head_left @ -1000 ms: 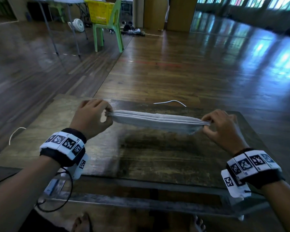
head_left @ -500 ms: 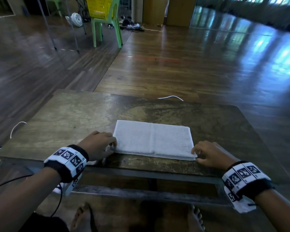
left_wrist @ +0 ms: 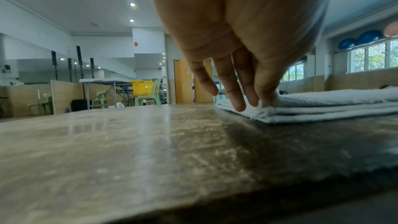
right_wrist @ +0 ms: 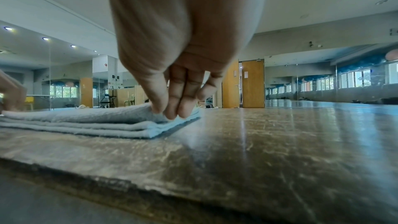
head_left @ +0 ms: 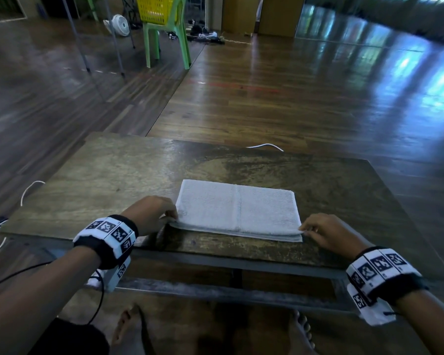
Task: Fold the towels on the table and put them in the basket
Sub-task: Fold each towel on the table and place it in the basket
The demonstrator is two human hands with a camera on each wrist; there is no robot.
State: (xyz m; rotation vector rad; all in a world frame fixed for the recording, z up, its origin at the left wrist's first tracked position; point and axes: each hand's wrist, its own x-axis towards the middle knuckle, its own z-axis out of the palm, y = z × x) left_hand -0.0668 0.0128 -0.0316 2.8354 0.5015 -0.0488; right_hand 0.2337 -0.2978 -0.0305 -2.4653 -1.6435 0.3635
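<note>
So the towel (head_left: 237, 210) was lying flat on the table (head_left: 118, 172), folded into a tidy rectangle of a few stacked layers, sitting toward the table's near edge; its long axis ran left to right across the person, with a seam down the middle splitting it into two halves. The left hand (head_left: 149, 213) had its grip pinched on the towel's near-left corner, thumb on top and fingertips (left_wrist: 240, 106) tucked at the layered edge; the right hand (head_left: 328, 234) did the same at the near-right corner, fingers (right_wrist: 172, 113) nipping the top layers. So each hand sat right at one short end, neither one nearer than the other, and the towel stretched between them. My guess: the next fold goes along that long axis, one end over to the other, since the seam marks the halfway line. The yellow basket (head_left: 155, 8) sat on a green chair (head_left: 164, 39) well beyond the table's far-left side, so there's a walk to it afterwards.
</note>
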